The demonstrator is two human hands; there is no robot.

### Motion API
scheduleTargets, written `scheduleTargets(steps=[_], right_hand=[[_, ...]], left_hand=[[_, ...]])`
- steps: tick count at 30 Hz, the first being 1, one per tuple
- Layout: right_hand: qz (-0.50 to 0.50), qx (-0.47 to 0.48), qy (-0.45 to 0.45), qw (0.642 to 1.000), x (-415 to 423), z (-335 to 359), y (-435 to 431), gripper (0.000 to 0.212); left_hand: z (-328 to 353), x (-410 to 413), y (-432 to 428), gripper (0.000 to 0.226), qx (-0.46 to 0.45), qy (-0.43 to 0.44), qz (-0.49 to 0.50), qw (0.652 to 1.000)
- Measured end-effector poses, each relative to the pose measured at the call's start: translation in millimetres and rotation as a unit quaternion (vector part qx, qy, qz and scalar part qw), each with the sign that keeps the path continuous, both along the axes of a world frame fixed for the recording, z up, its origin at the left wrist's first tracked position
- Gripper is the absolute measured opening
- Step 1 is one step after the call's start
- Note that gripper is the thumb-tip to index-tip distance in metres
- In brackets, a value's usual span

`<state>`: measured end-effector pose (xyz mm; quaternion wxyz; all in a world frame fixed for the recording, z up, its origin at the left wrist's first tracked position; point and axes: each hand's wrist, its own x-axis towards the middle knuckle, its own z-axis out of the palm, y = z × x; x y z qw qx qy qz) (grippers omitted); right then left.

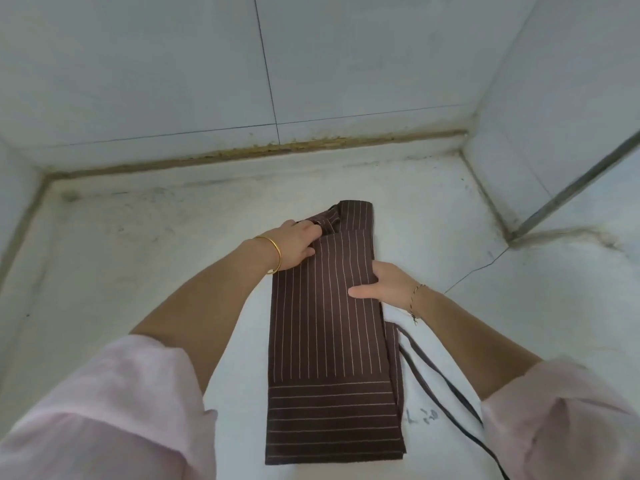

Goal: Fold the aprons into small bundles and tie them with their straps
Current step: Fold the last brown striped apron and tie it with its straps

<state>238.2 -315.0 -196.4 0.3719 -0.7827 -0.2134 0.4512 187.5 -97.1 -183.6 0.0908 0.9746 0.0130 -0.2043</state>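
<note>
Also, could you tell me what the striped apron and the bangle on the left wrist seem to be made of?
The apron looks like woven cloth, matte dark brown with thin pale stripes; it folds and creases softly. The bangle is probably metal, gold-coloured and shiny: a rigid ring that glints.

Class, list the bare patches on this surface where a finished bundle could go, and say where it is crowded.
Widest: left of the apron, out to the left wall. Another strip lies between the apron's top and the back wall. A third lies right of it, toward the right wall. Crowded: near right, where the straps trail.
</note>
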Motion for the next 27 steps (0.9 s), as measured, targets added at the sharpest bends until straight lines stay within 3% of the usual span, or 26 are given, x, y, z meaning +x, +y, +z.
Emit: scheduleTargets(steps=[14, 18, 20, 22, 24, 26, 27], right_hand=[[-0.076, 0.032, 0.036, 0.996, -3.7, -8.1, -3.4, 0.032], [-0.109, 0.044, 0.026, 0.993, -5.7, -5.0, -0.3, 0.03], [-0.132, 0.064, 0.009, 0.989, -7.9, -1.5, 0.0, 0.029], [-0.166, 0.096, 0.022, 0.981, -11.7, 5.9, 0.6, 0.027], [-0.205, 0.135, 0.046, 0.968, -11.3, 16.6, 2.3, 0.021], [-0.234, 0.174, 0.075, 0.954, -12.4, 30.8, 6.4, 0.018], [-0.249, 0.191, 0.088, 0.945, -11.4, 37.9, 8.1, 0.019]], left_hand=[[14.1, 36.9, 5.8, 0.022, -0.053, 0.013, 0.137, 0.989], [11.4, 24.7, 2.0, 0.038, -0.102, -0.113, 0.221, 0.963], [7.0, 11.6, 2.0, 0.045, -0.168, -0.144, 0.312, 0.924], [3.5, -6.6, 3.2, 0.026, -0.269, -0.156, 0.387, 0.868], [7.9, -24.6, -0.4, 0.016, -0.416, -0.153, 0.457, 0.771], [15.1, -44.1, -7.5, 0.022, -0.54, -0.097, 0.51, 0.662], [18.6, -52.5, -11.9, 0.028, -0.582, -0.054, 0.517, 0.626]])
